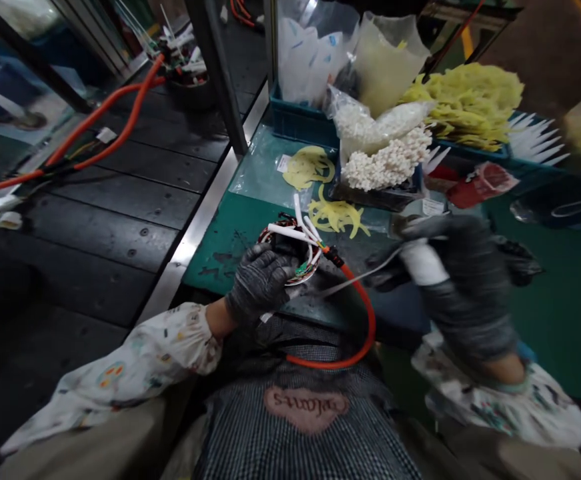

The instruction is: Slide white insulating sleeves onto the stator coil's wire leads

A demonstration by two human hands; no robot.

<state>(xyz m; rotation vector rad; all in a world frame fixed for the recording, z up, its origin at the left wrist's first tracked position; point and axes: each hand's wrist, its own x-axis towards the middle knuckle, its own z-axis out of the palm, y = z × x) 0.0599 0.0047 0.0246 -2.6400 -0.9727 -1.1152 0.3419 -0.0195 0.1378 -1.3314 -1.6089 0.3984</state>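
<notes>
My left hand [260, 280], in a grey knit glove, is closed over the edge of a round bundle of wires [309, 272] at the bench's near edge. White sleeves [290, 232] stick out of the bundle, and an orange cable [370, 320] leaves it on the right and loops back toward my apron. Away to the right, my gloved right hand [450, 273], smeared by motion, has white tape wrapped round a finger. From it a thin pale strip [355, 279] runs taut toward the bundle; its fingers appear closed on this strip.
Yellow flat pieces [335, 215] lie on the green bench [215, 250] beyond the bundle. Behind stand blue bins [303, 123] with bagged white parts and a heap of yellow pieces [470, 100]. A dark slatted conveyor [120, 220] on the left carries another orange-cabled part [190, 73].
</notes>
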